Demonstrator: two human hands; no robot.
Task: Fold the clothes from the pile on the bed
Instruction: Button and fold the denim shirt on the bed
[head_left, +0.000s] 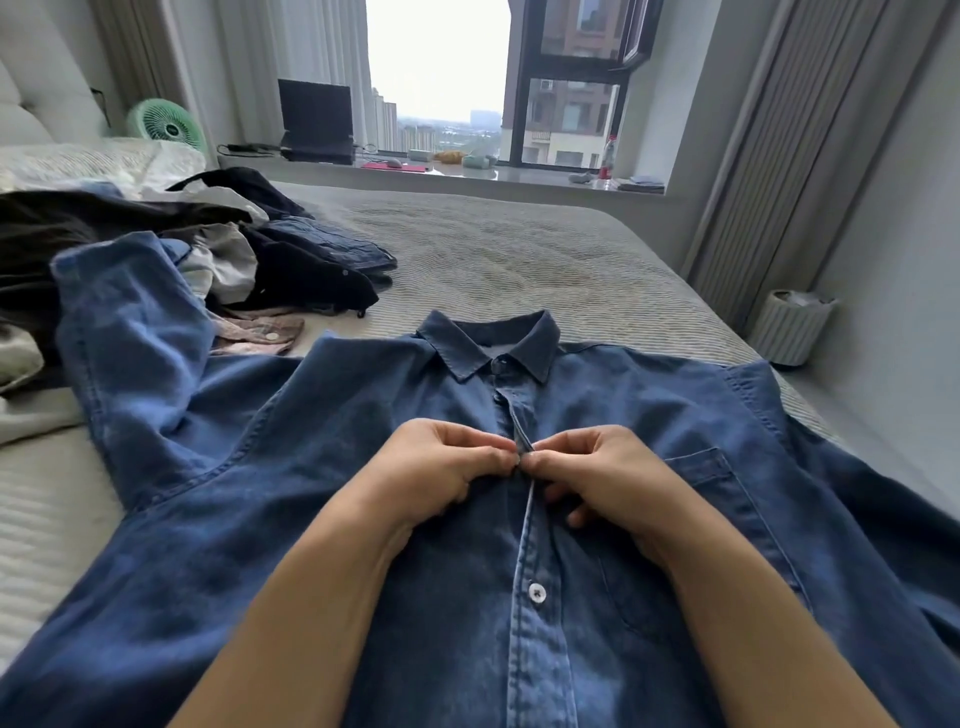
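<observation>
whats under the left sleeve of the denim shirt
The sleeve lies over the edge of the clothes pile: dark, white and pink plaid garments show beside it. What lies directly beneath is covered.

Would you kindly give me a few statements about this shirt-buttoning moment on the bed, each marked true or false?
1. Both hands, left hand and right hand, pinch the placket of the denim shirt. True.
2. The shirt lies face down. False: collar and chest pocket face up.
3. A white button shows below the hands. True.
4. The pile of clothes lies to the shirt's right. False: it lies to the left.
5. A red fan stands by the headboard. False: the fan is green.
</observation>
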